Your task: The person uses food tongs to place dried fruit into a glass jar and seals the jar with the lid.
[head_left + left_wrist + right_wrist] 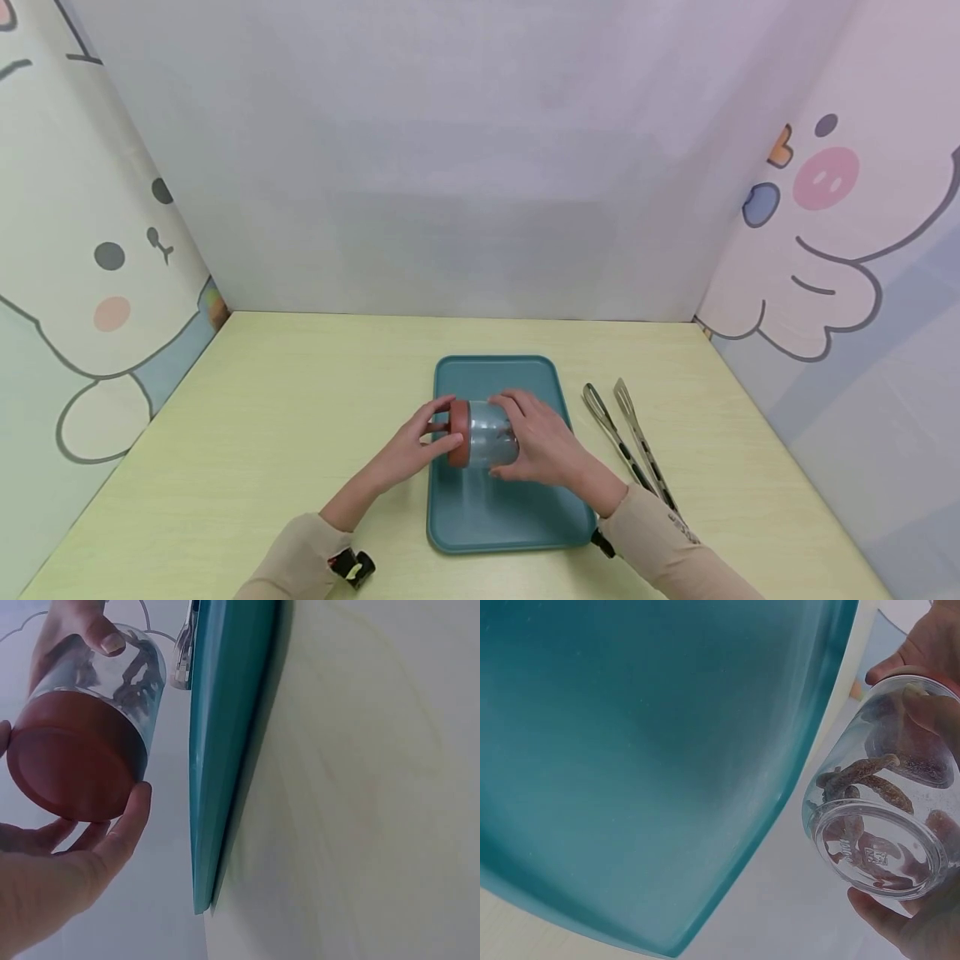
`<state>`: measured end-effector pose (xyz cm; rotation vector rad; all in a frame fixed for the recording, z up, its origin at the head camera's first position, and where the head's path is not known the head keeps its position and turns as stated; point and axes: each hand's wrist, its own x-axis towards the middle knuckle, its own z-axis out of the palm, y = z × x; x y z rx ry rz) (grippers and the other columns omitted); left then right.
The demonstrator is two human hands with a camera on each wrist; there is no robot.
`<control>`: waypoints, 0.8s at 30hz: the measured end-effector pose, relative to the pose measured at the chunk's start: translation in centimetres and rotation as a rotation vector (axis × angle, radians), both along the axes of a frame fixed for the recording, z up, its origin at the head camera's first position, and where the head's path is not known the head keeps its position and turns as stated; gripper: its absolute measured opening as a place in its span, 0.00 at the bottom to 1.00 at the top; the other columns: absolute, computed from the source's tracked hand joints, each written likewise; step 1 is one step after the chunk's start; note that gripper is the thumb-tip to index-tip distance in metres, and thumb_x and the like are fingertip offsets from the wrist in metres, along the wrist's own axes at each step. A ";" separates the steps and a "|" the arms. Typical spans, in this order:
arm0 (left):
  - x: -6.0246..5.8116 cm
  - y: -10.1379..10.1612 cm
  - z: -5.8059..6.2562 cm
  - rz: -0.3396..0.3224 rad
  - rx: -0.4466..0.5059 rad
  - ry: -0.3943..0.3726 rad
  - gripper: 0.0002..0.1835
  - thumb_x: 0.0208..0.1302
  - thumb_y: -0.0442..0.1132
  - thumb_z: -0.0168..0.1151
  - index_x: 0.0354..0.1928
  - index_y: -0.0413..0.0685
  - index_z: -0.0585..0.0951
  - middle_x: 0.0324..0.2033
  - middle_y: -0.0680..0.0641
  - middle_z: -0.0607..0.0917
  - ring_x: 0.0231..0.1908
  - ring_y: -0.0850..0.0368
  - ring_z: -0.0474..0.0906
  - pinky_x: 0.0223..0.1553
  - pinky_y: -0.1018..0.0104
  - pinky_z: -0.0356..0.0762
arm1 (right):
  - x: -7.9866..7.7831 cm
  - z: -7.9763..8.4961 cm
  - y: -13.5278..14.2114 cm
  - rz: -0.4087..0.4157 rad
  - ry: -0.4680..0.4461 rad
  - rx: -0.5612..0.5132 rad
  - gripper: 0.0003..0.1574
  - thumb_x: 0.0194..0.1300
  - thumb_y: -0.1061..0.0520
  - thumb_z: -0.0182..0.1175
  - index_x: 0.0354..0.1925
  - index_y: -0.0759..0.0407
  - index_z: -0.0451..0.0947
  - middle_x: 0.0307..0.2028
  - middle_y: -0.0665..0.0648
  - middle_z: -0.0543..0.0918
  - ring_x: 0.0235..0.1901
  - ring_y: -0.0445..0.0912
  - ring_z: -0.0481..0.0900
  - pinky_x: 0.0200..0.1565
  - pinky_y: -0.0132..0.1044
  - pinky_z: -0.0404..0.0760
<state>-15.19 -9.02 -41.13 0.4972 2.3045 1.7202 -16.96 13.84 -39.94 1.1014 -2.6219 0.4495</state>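
A clear plastic jar point(491, 435) with a reddish-brown lid point(460, 446) lies sideways in the air over a teal tray point(487, 521). My left hand point(405, 454) holds the lid with thumb and fingers around its rim. At the other end, my right hand point(546, 442) grips the jar's body near its base. Several brown, knobbly, elongated pieces point(855, 776) show through the clear wall in the right wrist view. From the left wrist, the lid point(75, 761) is seen face-on and sits on the jar.
To the right of the tray, metal tongs point(622, 442) with dark sections lie spread on the pale wooden table point(322, 383), partly hidden by the right sleeve. Cloth walls with cartoon animals enclose the table at the back and both sides.
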 end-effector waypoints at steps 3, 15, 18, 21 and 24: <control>0.4 0.1 1.0 -0.012 0.018 -0.001 0.34 0.59 0.41 0.57 0.64 0.41 0.56 0.58 0.38 0.62 0.53 0.41 0.64 0.45 0.52 0.70 | 0.0 0.0 0.0 -0.002 -0.002 0.002 0.55 0.32 0.37 0.70 0.56 0.56 0.62 0.50 0.55 0.66 0.46 0.46 0.67 0.42 0.40 0.72; 0.0 -0.3 -0.1 -0.049 -0.014 0.026 0.35 0.58 0.42 0.59 0.65 0.50 0.55 0.58 0.40 0.62 0.46 0.43 0.72 0.42 0.54 0.73 | 0.0 0.0 0.0 -0.007 0.011 0.003 0.55 0.32 0.36 0.70 0.56 0.56 0.62 0.50 0.55 0.66 0.45 0.46 0.67 0.41 0.40 0.72; 0.5 -0.2 0.9 -0.069 -0.012 0.034 0.35 0.59 0.41 0.58 0.65 0.48 0.54 0.57 0.38 0.63 0.42 0.44 0.74 0.40 0.55 0.74 | 0.0 0.0 0.1 -0.006 0.013 0.004 0.55 0.31 0.37 0.71 0.56 0.57 0.62 0.50 0.55 0.66 0.45 0.46 0.67 0.42 0.40 0.72; 1.0 -0.1 1.9 -0.079 -0.014 0.040 0.35 0.58 0.39 0.59 0.65 0.45 0.54 0.56 0.36 0.63 0.41 0.43 0.74 0.39 0.57 0.75 | 0.0 -0.1 0.1 -0.004 0.015 0.006 0.55 0.32 0.36 0.71 0.56 0.57 0.62 0.49 0.55 0.67 0.45 0.46 0.67 0.42 0.40 0.72; 1.1 0.0 2.3 -0.084 -0.023 0.049 0.35 0.58 0.38 0.59 0.65 0.45 0.54 0.56 0.37 0.63 0.42 0.42 0.74 0.39 0.59 0.75 | 0.0 0.0 0.1 -0.008 0.018 0.014 0.55 0.32 0.36 0.70 0.56 0.57 0.62 0.50 0.55 0.67 0.46 0.46 0.67 0.42 0.40 0.72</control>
